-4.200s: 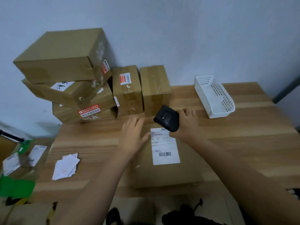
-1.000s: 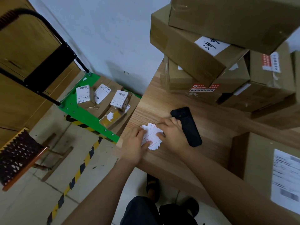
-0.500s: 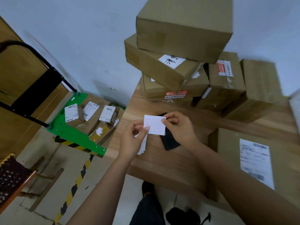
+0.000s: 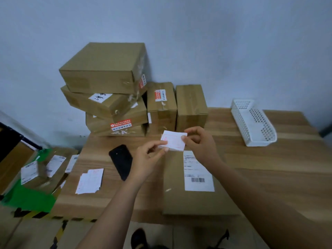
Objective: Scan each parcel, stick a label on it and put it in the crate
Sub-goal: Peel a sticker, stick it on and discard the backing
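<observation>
From the head camera I see both hands raised over the wooden table (image 4: 269, 168), holding one small white label (image 4: 175, 143) with red print between them. The left hand (image 4: 145, 159) pinches the label's near left corner between thumb and fingertip, its other fingers loosely curled. The right hand (image 4: 201, 145) pinches the label's right edge, fingers bent around it. The label hangs just above the far end of the parcel (image 4: 175, 200), a flat brown cardboard piece lying on the table in front of me with a white shipping sticker (image 4: 198, 174) and barcode facing up. I cannot tell whether the label touches the parcel. The black scanner (image 4: 120, 161) lies flat on the table just left of the left hand, untouched. Further left, a loose pile of labels (image 4: 89, 180) sits near the table edge. A stack of boxes (image 4: 102, 74) stands against the wall at the back, and a white basket (image 4: 253, 121) sits on the far right of the table. On the floor to the left, labelled parcels (image 4: 52, 165) rest on a green platform (image 4: 30, 199).
</observation>
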